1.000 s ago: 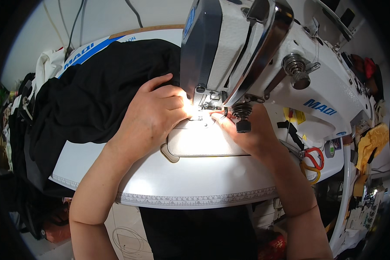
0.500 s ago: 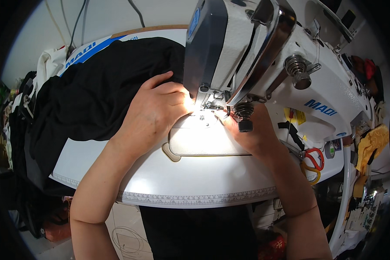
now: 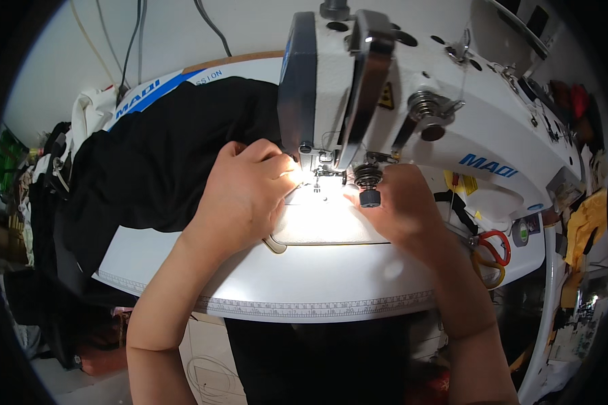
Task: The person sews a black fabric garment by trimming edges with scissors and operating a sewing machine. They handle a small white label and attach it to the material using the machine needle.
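A white sewing machine (image 3: 348, 81) stands over the table, its lamp glaring on the presser foot (image 3: 321, 177) and needle plate. Just left of the foot is my left hand (image 3: 243, 192), fingers curled and thumb tucked toward the lit spot; the glare hides what its fingertips pinch. A large black cloth (image 3: 162, 142) lies bunched behind and left of this hand. My right hand (image 3: 409, 206) is on the foot's other side, fingers bent inward, partly covered by the tension knob (image 3: 369, 197). What its fingers hold cannot be made out.
Scissors with red and orange handles (image 3: 493, 253) lie right of my right forearm, near a small round tin (image 3: 521, 231). A printed ruler strip (image 3: 317, 309) runs along the table's front edge. Yellow cloth (image 3: 584, 229) hangs at the far right.
The view has shifted, so the machine head sits more upright and further left. My left fingers, one of them raised before, are now folded in more. Both hands stay beside the presser foot.
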The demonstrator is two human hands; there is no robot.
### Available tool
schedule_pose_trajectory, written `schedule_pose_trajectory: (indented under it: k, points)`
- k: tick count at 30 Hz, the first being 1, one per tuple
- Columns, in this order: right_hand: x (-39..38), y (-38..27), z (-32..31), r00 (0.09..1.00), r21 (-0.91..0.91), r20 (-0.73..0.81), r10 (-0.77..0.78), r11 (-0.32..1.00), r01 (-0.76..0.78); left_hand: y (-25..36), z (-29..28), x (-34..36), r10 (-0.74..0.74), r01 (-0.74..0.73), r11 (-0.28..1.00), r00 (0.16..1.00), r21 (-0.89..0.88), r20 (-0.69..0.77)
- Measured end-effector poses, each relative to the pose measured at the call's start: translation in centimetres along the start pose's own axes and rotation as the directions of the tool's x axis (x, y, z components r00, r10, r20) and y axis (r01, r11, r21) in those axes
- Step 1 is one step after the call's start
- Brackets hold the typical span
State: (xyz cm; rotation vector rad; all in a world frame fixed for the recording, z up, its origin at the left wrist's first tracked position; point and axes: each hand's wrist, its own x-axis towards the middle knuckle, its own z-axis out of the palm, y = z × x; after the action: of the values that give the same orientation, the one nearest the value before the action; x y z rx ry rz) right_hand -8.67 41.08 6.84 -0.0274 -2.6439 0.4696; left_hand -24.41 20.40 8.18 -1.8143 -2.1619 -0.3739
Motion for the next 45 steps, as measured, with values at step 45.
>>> schedule_pose_trajectory:
  k: [45]
  points:
    - [-1.4, -2.4, -0.5, 0.954, -0.062, 0.089, -0.285, 0.955, 0.291, -1.4, -0.2, -1.1, 0.226, -0.223, 0.938, 0.974, -0.266, -0.019]
